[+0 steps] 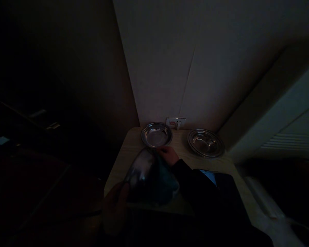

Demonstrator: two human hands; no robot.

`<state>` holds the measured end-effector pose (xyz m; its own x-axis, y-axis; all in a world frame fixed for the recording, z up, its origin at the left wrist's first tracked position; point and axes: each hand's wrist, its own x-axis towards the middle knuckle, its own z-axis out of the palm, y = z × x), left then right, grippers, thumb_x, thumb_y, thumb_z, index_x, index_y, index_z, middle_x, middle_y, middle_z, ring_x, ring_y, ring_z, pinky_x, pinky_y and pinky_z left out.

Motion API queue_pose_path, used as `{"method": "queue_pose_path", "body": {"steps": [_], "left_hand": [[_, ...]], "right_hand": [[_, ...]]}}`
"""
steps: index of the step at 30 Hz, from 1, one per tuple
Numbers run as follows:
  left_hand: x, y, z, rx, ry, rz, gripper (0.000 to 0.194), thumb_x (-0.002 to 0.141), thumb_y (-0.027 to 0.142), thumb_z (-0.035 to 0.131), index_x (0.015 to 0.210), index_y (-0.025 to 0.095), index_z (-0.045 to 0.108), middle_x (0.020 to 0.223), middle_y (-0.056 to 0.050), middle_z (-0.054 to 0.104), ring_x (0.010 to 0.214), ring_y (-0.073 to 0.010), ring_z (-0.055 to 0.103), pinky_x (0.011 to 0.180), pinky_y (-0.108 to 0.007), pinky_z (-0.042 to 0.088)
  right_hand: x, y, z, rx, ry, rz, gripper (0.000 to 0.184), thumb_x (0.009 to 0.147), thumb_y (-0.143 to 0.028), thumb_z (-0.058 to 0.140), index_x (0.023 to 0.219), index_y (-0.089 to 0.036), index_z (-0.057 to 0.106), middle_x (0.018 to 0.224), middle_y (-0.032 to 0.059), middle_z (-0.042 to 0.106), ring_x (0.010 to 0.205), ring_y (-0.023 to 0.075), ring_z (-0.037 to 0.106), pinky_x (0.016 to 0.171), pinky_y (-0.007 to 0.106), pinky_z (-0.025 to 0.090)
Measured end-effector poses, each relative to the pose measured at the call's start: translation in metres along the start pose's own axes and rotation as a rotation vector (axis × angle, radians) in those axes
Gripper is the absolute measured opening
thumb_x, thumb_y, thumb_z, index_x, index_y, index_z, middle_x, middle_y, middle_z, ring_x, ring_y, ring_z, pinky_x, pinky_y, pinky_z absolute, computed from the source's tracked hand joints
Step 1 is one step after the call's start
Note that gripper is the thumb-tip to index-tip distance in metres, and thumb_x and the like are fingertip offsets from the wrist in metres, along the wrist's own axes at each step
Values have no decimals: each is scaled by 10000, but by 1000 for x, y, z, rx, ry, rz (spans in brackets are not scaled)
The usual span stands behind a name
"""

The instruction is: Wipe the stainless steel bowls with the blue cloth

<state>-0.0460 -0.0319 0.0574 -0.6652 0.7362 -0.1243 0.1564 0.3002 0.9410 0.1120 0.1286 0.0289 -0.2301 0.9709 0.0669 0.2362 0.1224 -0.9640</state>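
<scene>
In the dim light, my left hand (117, 202) grips the near left rim of a shiny metal plate (141, 168), which is held tilted above a small table. My right hand (168, 155) is closed at the plate's far edge. A dark teal cloth (167, 181) hangs below that hand, against the plate; its folds are blurred. How the right fingers divide between cloth and rim is too dark to make out. Just beyond the right hand, a round metal dish (156, 134) rests on the table. Another stack of metal dishes (206, 143) lies to its right.
The light wooden table (127, 147) stands against a pale wall with a socket (176, 122) and a plug in it. A dark flat object (228, 187) lies at the table's right, beside my right sleeve. A pale slatted panel (290, 140) rises to the right.
</scene>
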Motion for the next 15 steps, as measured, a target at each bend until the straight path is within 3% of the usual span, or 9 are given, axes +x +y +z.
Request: {"method": "queue_pose_path", "body": {"steps": [3,6,12,15], "left_hand": [[7,8,-6,-27,97,-40,350,534,497,603,659,174,653,648,-62,680,660,-244,631,551,-295,511],[10,13,-6,-40,37,-23,293,566,459,615,655,182,647,654,-62,678,639,-229,627,533,-284,504],[4,15,10,-76,-129,30,282,632,443,572,672,177,660,612,-59,666,582,-211,619,499,-274,502],[-2,17,14,-73,-201,47,246,614,406,599,660,176,672,619,-51,667,606,-209,626,543,-269,513]], "right_hand": [[-14,-3,-22,55,75,29,227,724,-352,552,738,-168,684,725,40,685,695,188,606,657,322,469],[-48,-24,-31,85,157,-32,220,765,-345,534,829,-178,661,802,44,672,744,178,602,673,302,467],[-114,-68,11,-274,187,-601,169,812,-175,523,932,-237,625,911,45,622,826,162,546,671,278,460],[-111,-75,26,-366,173,-674,155,803,-194,544,919,-247,632,883,26,644,837,188,519,696,321,441]]}}
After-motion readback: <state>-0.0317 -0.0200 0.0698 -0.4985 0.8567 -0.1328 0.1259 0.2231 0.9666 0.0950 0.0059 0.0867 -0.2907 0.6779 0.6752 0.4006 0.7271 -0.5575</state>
